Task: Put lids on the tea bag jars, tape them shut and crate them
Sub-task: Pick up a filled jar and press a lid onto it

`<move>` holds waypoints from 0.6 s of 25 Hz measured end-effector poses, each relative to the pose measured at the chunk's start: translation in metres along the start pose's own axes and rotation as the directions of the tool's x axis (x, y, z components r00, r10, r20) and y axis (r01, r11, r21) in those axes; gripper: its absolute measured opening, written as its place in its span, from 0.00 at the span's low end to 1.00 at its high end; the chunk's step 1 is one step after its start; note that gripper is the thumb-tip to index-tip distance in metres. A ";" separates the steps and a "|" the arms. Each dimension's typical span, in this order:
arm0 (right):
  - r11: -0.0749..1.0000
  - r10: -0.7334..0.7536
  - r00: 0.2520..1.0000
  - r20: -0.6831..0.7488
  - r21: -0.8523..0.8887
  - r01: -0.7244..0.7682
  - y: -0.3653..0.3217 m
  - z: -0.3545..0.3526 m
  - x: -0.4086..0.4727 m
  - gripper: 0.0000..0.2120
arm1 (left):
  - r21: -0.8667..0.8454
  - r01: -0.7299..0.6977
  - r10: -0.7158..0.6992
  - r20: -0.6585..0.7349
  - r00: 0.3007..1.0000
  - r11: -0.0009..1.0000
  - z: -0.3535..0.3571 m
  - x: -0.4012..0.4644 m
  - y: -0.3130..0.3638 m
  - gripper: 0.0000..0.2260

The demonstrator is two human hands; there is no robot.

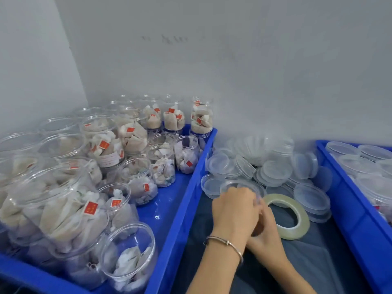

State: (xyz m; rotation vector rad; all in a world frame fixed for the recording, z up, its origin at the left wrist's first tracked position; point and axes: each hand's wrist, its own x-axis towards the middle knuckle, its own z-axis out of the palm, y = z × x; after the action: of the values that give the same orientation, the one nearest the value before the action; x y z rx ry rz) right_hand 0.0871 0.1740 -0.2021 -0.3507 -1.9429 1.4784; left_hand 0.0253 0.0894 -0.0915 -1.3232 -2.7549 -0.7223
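My left hand (234, 211), with a thin bracelet on its wrist, curls over a clear jar (241, 184) held low over the dark cloth; only the jar's lidded rim shows past the knuckles. My right hand (267, 234) lies just beneath and to the right of it. It cups the same jar, and its fingers are mostly hidden by my left hand. A roll of clear tape (301, 221) lies flat right beside my right hand. Loose clear lids (273, 170) are heaped behind the hands. Open jars of tea bags (72, 211) fill the left blue crate (180, 221).
A second blue crate (347, 211) on the right holds several lidded jars (360, 164). A grey wall closes off the back. Dark cloth (318, 262) covers the surface between the crates, bare in front of the tape roll.
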 end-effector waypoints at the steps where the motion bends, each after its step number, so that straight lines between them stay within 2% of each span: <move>1: 1.000 0.005 0.999 0.040 -0.013 -0.005 0.005 -0.005 -0.006 0.43 | 0.075 -0.055 0.059 -0.056 0.997 0.996 0.010 -0.005 -0.005 0.11; 2: 0.999 0.036 0.999 0.029 -0.028 -0.035 0.011 -0.009 -0.013 0.47 | 0.179 -0.109 0.147 -0.218 0.965 0.978 0.022 -0.009 -0.012 0.12; 3: 0.996 0.014 0.999 0.031 -0.083 -0.011 0.017 -0.013 -0.017 0.47 | 0.253 -0.141 0.230 -0.370 0.900 0.957 0.036 -0.014 -0.019 0.13; 4: 0.995 -0.006 0.999 0.048 -0.099 0.011 0.018 -0.017 -0.018 0.46 | 0.245 -0.216 0.316 -0.524 0.791 0.945 0.049 -0.020 -0.026 0.13; 5: 0.997 -0.015 0.997 0.077 -0.073 0.021 0.022 -0.024 -0.017 0.44 | 0.167 -0.310 0.342 -0.646 0.682 0.936 0.063 -0.024 -0.033 0.14; 6: 1.000 -0.014 0.992 0.128 -0.019 0.017 0.022 -0.033 -0.015 0.40 | 0.005 -0.375 0.265 -0.717 0.645 0.927 0.075 -0.028 -0.041 0.20; 7: 1.000 -0.029 0.984 0.179 -0.001 0.029 0.022 -0.043 -0.012 0.35 | -0.210 -0.384 0.119 -0.727 0.676 0.899 0.084 -0.029 -0.048 0.27; 8: 0.997 -0.068 0.982 0.179 -0.015 0.071 0.022 -0.054 -0.006 0.29 | -0.408 -0.346 -0.022 -0.673 0.740 0.845 0.091 -0.029 -0.053 0.35; 9: 0.988 -0.110 0.987 0.120 -0.093 0.121 0.024 -0.063 0.005 0.26 | -0.562 -0.301 -0.097 -0.571 0.815 0.771 0.096 -0.028 -0.055 0.42; 10: 0.965 -0.144 0.989 0.045 -0.216 0.151 0.024 -0.068 0.021 0.23 | -0.674 -0.256 -0.097 -0.438 0.894 0.693 0.099 -0.026 -0.053 0.49; 11: 0.916 -0.124 0.992 -0.014 -0.387 0.109 0.022 -0.067 0.039 0.20 | -0.749 -0.207 -0.065 -0.316 0.946 0.630 0.104 -0.023 -0.050 0.54; 12: 0.819 -0.027 1.000 -0.009 -0.574 0.017 0.018 -0.062 0.055 0.19 | -0.793 -0.166 -0.054 -0.243 0.969 0.586 0.110 -0.020 -0.046 0.55; 13: 0.651 0.128 0.990 0.060 -0.758 -0.039 0.017 -0.055 0.070 0.20 | -0.823 -0.138 -0.079 -0.215 0.973 0.551 0.116 -0.017 -0.042 0.54; 15: 0.314 0.400 0.906 0.140 -0.949 0.008 0.024 -0.043 0.086 0.22 | -0.843 -0.107 -0.146 -0.214 0.966 0.527 0.124 -0.012 -0.040 0.49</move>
State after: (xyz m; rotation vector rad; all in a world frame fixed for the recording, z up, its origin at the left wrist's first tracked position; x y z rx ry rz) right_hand 0.0469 0.2632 -0.1891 -0.9118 -3.0298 0.2757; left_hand 0.0275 0.1088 -0.2205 -1.0850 -2.1744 -2.2731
